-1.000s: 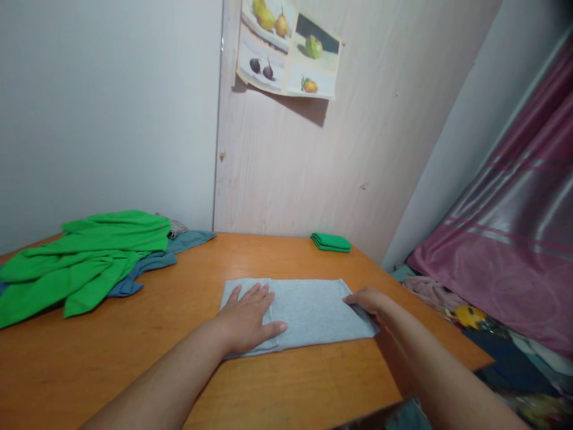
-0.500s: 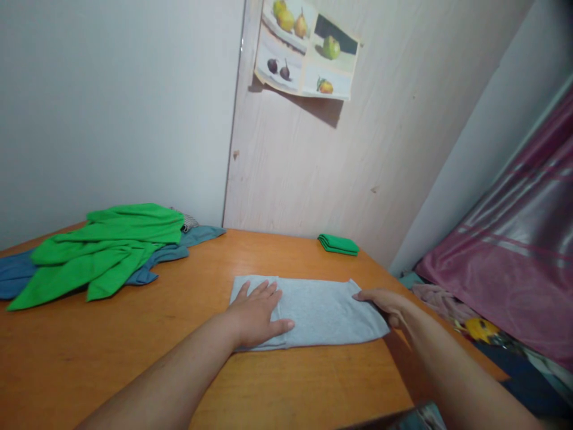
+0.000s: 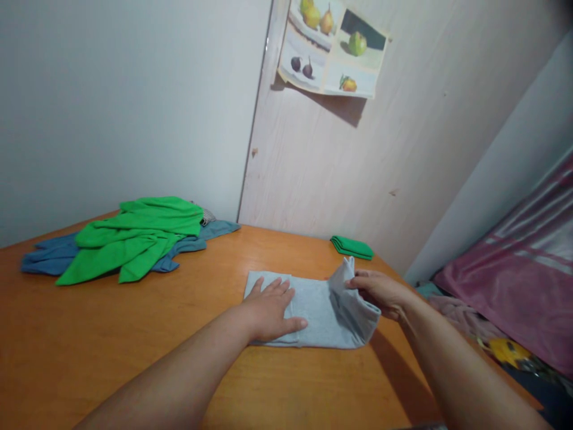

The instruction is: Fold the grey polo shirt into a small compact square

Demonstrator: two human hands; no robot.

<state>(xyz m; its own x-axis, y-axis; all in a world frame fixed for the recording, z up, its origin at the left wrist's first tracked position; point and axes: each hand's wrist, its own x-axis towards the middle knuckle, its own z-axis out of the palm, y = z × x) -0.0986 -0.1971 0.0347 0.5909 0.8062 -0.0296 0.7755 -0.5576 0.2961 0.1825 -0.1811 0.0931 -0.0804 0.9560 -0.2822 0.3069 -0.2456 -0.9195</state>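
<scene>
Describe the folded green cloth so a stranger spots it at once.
Start at the orange table and go to its far right corner, by the pale panel. The folded green cloth lies there, small and neat, unlike the loose green pile far left.

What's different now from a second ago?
The right hand has pinched the right end of the grey cloth and raised it off the table, toward the left; a second ago that end lay flat. The left hand still presses flat on the cloth's left part. The green pile and the small folded green cloth have not moved.
</scene>
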